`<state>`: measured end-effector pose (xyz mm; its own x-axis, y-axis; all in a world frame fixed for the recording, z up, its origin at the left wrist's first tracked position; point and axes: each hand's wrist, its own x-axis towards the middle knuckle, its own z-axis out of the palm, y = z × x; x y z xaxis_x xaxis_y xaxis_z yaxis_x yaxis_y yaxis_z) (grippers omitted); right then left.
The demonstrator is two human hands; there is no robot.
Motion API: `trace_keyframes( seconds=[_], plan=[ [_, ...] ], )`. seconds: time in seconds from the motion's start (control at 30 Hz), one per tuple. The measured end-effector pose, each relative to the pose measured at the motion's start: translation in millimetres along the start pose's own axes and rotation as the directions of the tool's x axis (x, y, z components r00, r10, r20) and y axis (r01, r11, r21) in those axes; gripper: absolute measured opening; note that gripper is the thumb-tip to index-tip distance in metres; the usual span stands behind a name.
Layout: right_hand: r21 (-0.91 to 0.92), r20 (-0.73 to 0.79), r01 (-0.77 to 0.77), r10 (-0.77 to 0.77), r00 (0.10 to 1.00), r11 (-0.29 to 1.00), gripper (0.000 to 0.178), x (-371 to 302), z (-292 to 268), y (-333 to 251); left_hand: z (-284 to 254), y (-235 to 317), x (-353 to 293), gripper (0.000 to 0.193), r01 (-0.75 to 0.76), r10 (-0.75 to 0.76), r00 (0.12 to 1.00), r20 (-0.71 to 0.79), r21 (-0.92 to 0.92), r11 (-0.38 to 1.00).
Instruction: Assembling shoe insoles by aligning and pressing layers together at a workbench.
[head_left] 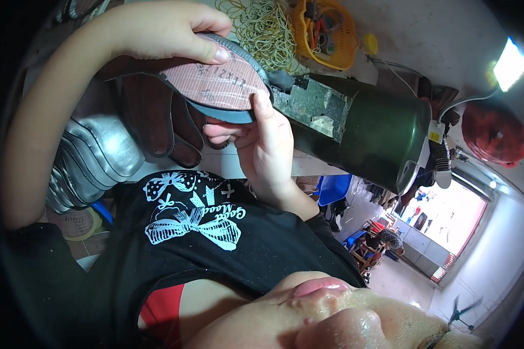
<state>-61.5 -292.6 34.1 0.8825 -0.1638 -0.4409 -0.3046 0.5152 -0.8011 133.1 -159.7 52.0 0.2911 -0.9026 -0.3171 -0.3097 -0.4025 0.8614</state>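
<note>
Both my hands hold one shoe upper (215, 87), its pinkish-brown, white-striped bottom turned toward me and its dark edge showing a blue-grey rim. At its upper edge, my left hand (180, 35) presses the thumb on the striped face, with most of the fingers hidden behind. My right hand (265, 148) pinches the near right end, thumb on the edge and fingers curled underneath. Just beyond that end stands a dark green machine (384, 131) with a worn, stained top plate. Beneath the held piece lie several brown, dark-edged shoe pieces (151, 119).
Shiny silver shoe pieces (102, 148) are stacked at the left. Farther back are a tangle of yellowish cord loops (262, 35) and a yellow basket (348, 43) with tools. A lit lamp (509, 67) and red bag (495, 134) are at right. Another person (384, 239) sits in the background.
</note>
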Motion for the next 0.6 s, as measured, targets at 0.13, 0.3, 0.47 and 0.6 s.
trace_keyframes(
  seconds=[0.13, 0.3, 0.47, 0.6],
  plan=[
    [-0.023, 0.020, 0.060, -0.060, 0.998, 0.998, 0.046, 2.2, -1.6, 1.4, 8.5, -6.4, -9.4, 0.032, -0.051, 0.052, 0.995, -0.083, 0.014, 0.999],
    [0.023, 0.050, 0.078, -0.079, 0.996, 0.997, 0.044, 3.3, -3.5, 1.0, 18.4, 7.3, -23.7, 0.034, 0.078, -0.066, 0.992, -0.107, 0.112, 0.991],
    [-0.011, 0.093, 0.077, -0.076, 0.993, 0.997, 0.042, 2.2, -7.7, 0.2, 35.4, 13.2, -32.7, 0.037, 0.196, -0.182, 0.974, -0.138, 0.097, 0.976],
    [-0.033, -0.016, 0.110, -0.111, 0.994, 0.993, 0.038, -1.7, -5.6, -2.2, 52.9, 24.3, -40.4, 0.040, 0.221, -0.222, 0.961, -0.163, -0.023, 0.975]
  ],
)
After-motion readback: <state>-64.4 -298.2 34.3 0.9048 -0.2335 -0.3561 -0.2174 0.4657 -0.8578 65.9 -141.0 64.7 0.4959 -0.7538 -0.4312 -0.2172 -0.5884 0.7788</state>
